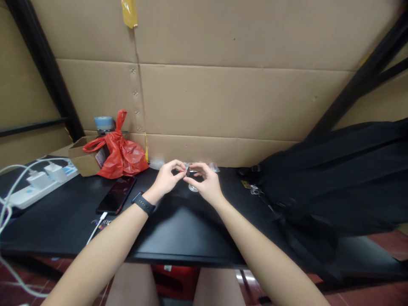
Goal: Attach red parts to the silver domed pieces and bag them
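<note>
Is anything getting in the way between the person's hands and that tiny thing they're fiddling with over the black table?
Nothing visible does. The left hand and right hand already pinch the small dark item between their fingertips, above the black table. The phone and red plastic bag lie off to the left.

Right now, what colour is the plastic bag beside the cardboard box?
Red, clearest in the head view.

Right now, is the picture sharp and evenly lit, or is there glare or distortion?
Head view: soft overall, the small item between both hands is blurred; dull glare on the black table; wide-angle bending at edges, black frame bars lean outward.
</note>
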### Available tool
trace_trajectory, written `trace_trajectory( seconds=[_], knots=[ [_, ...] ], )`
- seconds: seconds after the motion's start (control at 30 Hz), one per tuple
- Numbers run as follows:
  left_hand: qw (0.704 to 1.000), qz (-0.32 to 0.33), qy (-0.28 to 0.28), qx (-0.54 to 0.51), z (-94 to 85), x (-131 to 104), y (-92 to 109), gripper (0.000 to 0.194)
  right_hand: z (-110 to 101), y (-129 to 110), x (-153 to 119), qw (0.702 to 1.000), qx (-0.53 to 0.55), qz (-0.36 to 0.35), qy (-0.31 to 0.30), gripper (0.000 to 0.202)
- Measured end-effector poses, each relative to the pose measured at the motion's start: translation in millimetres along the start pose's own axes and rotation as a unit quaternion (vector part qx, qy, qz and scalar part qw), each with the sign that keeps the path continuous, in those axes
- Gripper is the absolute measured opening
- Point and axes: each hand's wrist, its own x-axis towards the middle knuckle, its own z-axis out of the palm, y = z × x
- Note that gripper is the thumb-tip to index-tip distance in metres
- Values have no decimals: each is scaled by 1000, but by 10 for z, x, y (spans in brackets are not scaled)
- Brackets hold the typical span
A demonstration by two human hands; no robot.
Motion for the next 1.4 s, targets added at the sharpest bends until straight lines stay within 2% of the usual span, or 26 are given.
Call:
trace_trajectory(
  seconds=[0.17, 0.37, 0.57, 0.7, 0.93, 1.13, 1.23, 1.4],
  knots=[
    [999, 5, -25, -33, -2, 1, 7, 12, -13, -33, -10, 999, 49, 4, -7, 44],
    [998, -2, -42, -36, -14, 5, 47, 14, -6, -38, 1, 988, 136, 70, 5, 56],
    [1000, 1, -26, 8, 3, -40, 80, 18, 13, 41, 2, 977, 165, 132, -38, 39],
    [998, -3, -6, 64, 32, -69, 109, 15, 6, 83, 13, 972, 160, 170, -38, 44],
    [996, 24, 0, 85, -1, -56, 134, 13, -45, 100, 5, 968, 185, 166, -44, 37],
    [971, 61, -19, 230, -49, -57, 232, 9, -75, 16, 10, 964, 181, 175, -81, 35],
    [963, 76, -26, 257, -52, -60, 235, 9, -89, 6, 13, 962, 179, 176, -110, 35],
    [960, 86, -36, 265, -50, -57, 181, 8, -93, 56, 16, 979, 111, 114, -125, 35]
  ],
)
